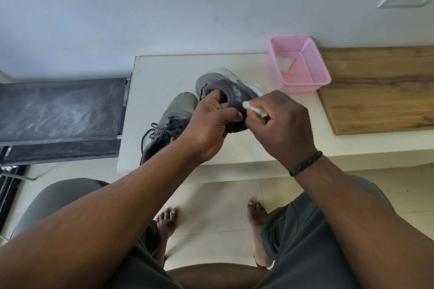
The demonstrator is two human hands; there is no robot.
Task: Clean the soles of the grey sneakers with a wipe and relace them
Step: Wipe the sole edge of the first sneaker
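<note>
Left hand (pixel 211 122) grips the raised sneaker (pixel 231 98) at its collar, fingers curled into the opening and thumb across the heel, holding it tipped on its side above the table (pixel 164 70) with the toe pointing away and the pale sole (pixel 254 87) turned to the right. Right hand (pixel 285 122) pinches a crumpled white wipe (pixel 254 108) between thumb and fingers and presses it against the shoe's dark side near the heel, just beside the left thumb. A black band (pixel 305 164) circles the right wrist.

A second sneaker (pixel 171 119) stands upright on the table to the left, toe away, its dark laces (pixel 162 128) loose and partly hidden by the left forearm. A pink basket (pixel 312 77) sits at the table's far right corner, against a wooden board (pixel 380 91), with a white scrap (pixel 284 63) lying inside it. Bare feet (pixel 257 216) rest on the tiled floor (pixel 211 197) below.
</note>
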